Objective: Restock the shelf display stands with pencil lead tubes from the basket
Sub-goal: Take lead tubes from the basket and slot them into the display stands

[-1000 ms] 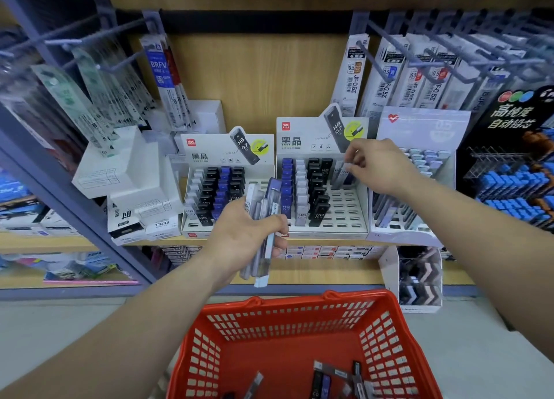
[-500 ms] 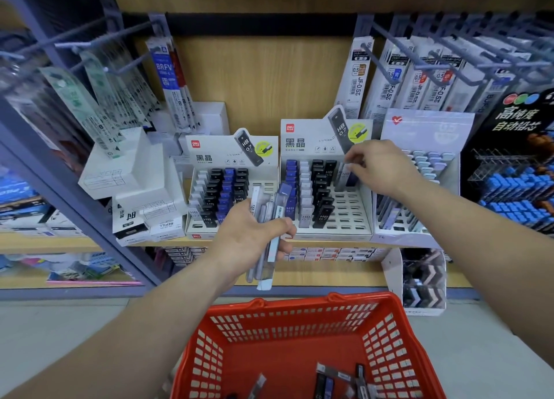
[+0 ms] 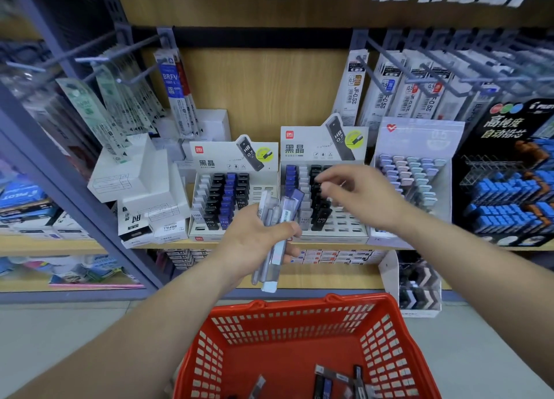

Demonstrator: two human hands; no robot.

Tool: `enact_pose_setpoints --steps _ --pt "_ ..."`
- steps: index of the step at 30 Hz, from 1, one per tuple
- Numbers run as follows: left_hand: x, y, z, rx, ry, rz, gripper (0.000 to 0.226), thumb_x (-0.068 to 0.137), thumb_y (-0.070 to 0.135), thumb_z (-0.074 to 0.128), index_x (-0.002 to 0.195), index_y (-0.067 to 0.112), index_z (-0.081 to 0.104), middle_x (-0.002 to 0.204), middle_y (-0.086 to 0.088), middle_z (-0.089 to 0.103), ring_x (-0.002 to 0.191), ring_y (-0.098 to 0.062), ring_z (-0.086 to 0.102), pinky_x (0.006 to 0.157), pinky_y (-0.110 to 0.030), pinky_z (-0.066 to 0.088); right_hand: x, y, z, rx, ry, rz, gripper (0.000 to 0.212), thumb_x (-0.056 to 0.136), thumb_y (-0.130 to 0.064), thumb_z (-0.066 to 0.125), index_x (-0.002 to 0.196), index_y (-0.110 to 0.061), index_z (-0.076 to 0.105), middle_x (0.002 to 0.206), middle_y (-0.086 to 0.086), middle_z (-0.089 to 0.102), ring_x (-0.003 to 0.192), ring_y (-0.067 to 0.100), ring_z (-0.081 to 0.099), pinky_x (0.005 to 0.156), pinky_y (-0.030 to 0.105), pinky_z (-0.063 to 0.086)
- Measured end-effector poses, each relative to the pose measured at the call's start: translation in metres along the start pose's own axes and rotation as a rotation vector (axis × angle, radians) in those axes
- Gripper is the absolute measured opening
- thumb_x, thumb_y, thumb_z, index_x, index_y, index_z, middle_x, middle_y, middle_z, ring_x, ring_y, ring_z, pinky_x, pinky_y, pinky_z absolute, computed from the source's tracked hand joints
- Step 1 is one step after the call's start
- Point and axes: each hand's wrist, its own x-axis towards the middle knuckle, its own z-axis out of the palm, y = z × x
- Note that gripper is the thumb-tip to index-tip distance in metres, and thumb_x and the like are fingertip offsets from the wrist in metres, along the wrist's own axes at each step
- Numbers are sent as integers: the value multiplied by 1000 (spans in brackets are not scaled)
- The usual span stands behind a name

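Left stand (image 3: 215,161), middle stand (image 3: 317,146) and right stand (image 3: 419,137) sit side by side at the shelf's (image 3: 177,245) front edge. The basket (image 3: 299,305) lies below and before it, loose tubes (image 3: 338,380) in its near right corner. The left grip's (image 3: 254,242) tube bundle (image 3: 278,215) is before the middle stand's left side, the right grip (image 3: 359,194) just right of it.

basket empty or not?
Not empty: a few tubes lie on the floor of the basket, mostly toward its right side; the rest of the floor shows bare red.

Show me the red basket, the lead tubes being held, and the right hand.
red basket (image 3: 299,305): head view, on the far rim.
held lead tubes (image 3: 284,211): head view, on the upper ends above the thumb.
right hand (image 3: 359,194): head view, on the back of the hand.
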Motion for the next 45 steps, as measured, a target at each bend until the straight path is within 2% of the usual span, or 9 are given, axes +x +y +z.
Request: enact_pose_setpoints --steps 2,6,13,15,24,30,33,39,45 --pt "-5 1 5 10 -66 11 15 91 15 75 102 9 69 93 -11 78 74 -29 76 61 -30 59 -21 -18 10 207 -100 53 15 100 -22 59 112 -22 68 87 -4 71 70 8 69 60 20 52" --pt "-15 3 14 -5 -143 20 15 94 15 72 108 10 68 94 -11 79 74 -29 76 60 -30 59 -40 -33 14 391 -129 128 14 101 -13 58 105 -2 65 74 8 69 64 16 69 62 28 59" --pt "-20 2 6 15 -26 50 22 98 13 66 119 10 62 95 -7 79 68 -25 75 56 -29 59 -48 -28 5 667 -73 219 6 100 -8 59 103 -4 62 81 15 71 70 21 73 69 32 62" --pt "-19 1 4 26 7 56 22 98 13 66 119 8 62 93 -8 79 64 -24 73 56 -30 59 -48 -27 8 660 -69 195 12 99 -5 60 110 -5 64 79 13 72 72 22 74 70 30 61" --pt "-8 -3 -1 27 206 76 19 92 11 75 105 7 62 90 -10 75 64 -29 75 53 -31 59 -47 -15 13 608 -73 186 13 87 3 72 89 -6 63 83 11 68 71 26 73 67 31 60" --pt "-8 -4 5 80 164 55 28 92 14 74 113 2 60 90 -8 77 66 -28 76 53 -27 57 -47 -10 10 693 -29 210 9 93 -11 70 85 -7 68 83 14 71 69 27 73 65 30 61" --pt "-8 -6 9 65 162 22 36 93 15 74 119 1 55 105 -16 73 67 -29 76 55 -30 58 -47 -9 7 668 -43 237 8 91 -8 71 83 -8 71 84 17 73 71 28 74 65 30 61" --pt "-11 -6 9 44 169 22 31 92 13 74 117 4 57 107 -14 73 66 -27 76 54 -28 58 -47 -4 2 650 -63 237 7 84 0 77 84 -7 76 80 11 75 78 29 75 73 31 61" --pt "-8 -6 8 43 223 56 30 91 11 75 117 8 60 102 -12 74 59 -22 72 54 -28 58 -48 -4 5 448 -80 244 18 75 -5 86 82 -20 79 88 -6 75 83 5 71 74 16 54"
